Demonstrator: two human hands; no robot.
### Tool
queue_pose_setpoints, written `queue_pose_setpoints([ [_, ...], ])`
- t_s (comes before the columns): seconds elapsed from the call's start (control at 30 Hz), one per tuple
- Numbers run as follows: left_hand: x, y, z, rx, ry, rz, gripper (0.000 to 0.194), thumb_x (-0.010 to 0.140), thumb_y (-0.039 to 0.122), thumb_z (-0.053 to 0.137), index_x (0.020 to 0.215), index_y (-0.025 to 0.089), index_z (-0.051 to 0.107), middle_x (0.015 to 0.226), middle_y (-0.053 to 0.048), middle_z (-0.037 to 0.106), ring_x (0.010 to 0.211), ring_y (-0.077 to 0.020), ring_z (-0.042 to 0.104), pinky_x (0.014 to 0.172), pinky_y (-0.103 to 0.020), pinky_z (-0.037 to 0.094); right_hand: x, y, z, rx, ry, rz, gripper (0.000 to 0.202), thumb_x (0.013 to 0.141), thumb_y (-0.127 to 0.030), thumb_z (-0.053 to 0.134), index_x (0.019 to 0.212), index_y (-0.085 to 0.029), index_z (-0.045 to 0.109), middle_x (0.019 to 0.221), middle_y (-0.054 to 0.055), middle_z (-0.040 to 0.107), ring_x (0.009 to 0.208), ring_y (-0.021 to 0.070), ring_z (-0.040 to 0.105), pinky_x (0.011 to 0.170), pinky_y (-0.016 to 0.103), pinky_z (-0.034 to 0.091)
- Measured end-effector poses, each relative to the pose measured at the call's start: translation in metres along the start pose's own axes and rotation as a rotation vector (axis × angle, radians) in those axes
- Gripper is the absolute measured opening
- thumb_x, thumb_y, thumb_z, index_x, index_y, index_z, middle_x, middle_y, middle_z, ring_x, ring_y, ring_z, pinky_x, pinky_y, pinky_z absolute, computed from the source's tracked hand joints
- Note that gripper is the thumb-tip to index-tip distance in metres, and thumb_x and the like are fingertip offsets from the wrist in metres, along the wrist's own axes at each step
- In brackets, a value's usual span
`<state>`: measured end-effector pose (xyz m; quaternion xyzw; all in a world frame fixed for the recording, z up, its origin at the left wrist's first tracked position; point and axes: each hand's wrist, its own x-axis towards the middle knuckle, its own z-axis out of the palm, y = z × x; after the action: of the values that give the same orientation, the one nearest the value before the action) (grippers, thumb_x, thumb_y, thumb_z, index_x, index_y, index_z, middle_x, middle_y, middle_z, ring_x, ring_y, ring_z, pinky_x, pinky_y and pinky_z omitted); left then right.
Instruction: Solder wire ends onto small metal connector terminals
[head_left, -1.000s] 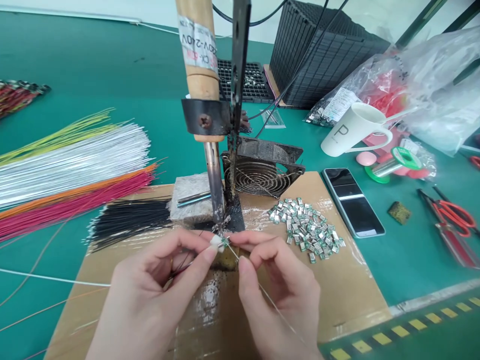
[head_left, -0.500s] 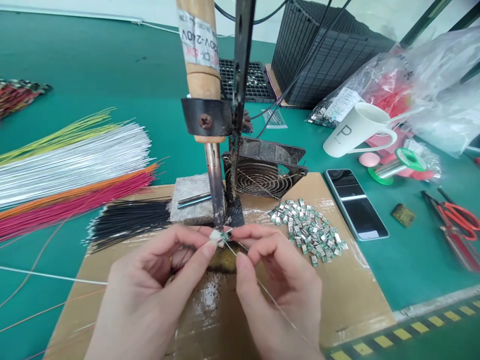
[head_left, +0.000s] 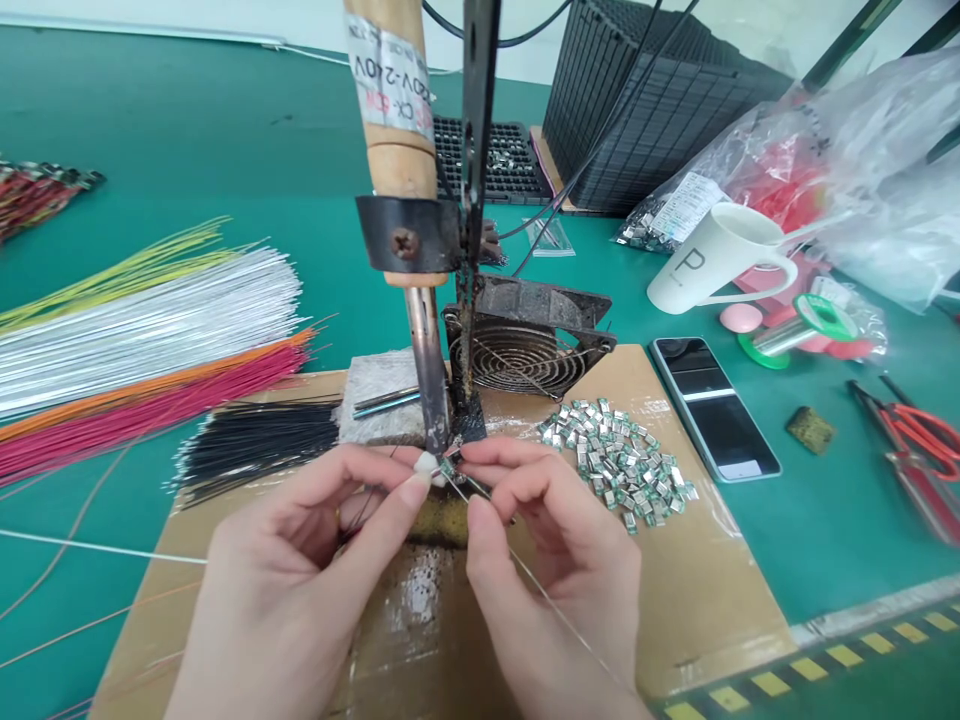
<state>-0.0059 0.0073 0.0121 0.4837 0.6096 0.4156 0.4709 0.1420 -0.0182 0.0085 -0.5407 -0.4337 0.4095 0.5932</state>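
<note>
1. Green worktop (head_left: 150,100) spreads beneath everything; brown cardboard (head_left: 675,620) covers it under the hands.

2. Wooden-handled soldering iron (head_left: 401,165) points downward in a black clamp (head_left: 409,235); its hot end probably calls for bringing the work to the tip, with fingertips well clear of the metal shaft.

3. Left hand (head_left: 307,560) is partly curled, thumb and forefinger closed on a small white piece (head_left: 427,465), exact type unclear; a firm, level pinch there should steady the joint.

4. Right hand (head_left: 555,560) is nearly closed, thumb and finger pinching a thin grey wire (head_left: 559,612), probably solder; feeding it gently, in short touches, would likely avoid a blob.

5. White mug (head_left: 720,258) bears a large "P"; the line beneath is too small to read.

6. Silver label (head_left: 390,80) on the iron's handle shows "20V-240V", first digit uncertain, and "CX", apparently with "60W"; the white bag label (head_left: 688,208) is illegible.

7. Small green circuit board (head_left: 450,468) sits between the fingertips, just below the iron's tip; I cannot tell whether they touch.
</note>
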Motion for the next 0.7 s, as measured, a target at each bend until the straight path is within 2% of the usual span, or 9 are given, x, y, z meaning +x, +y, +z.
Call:
queue_pose_setpoints([
  [0.23, 0.0045, 0.0026, 0.0064, -0.04, 0.009, -0.006, 0.018, 0.082, 0.043, 0.087, 0.081, 0.028, 0.076, 0.089, 0.005, 0.076, 0.079, -0.0102, 0.072, 0.071, -0.006, 0.055, 0.0005, -0.0017, -0.0016, -0.035, -0.008, 0.003, 0.024, 0.087, -0.002, 0.065, 0.08, -0.024, 0.061, 0.118, -0.002, 0.077, 0.108, 0.0149, 0.077, 0.096, 0.026, 0.06],
  [0.7, 0.0003, -0.0005, 0.0043, -0.034, 0.041, 0.026, 0.016, 0.085, 0.042, 0.085, 0.084, 0.029, 0.076, 0.094, 0.005, 0.075, 0.081, -0.01, 0.072, 0.072, -0.007, 0.056, 0.0005, -0.0005, 0.0009, -0.034, 0.005, -0.04, 0.023, 0.086, -0.003, 0.068, 0.08, -0.024, 0.062, 0.117, -0.004, 0.078, 0.106, 0.0139, 0.078, 0.097, 0.025, 0.061],
])
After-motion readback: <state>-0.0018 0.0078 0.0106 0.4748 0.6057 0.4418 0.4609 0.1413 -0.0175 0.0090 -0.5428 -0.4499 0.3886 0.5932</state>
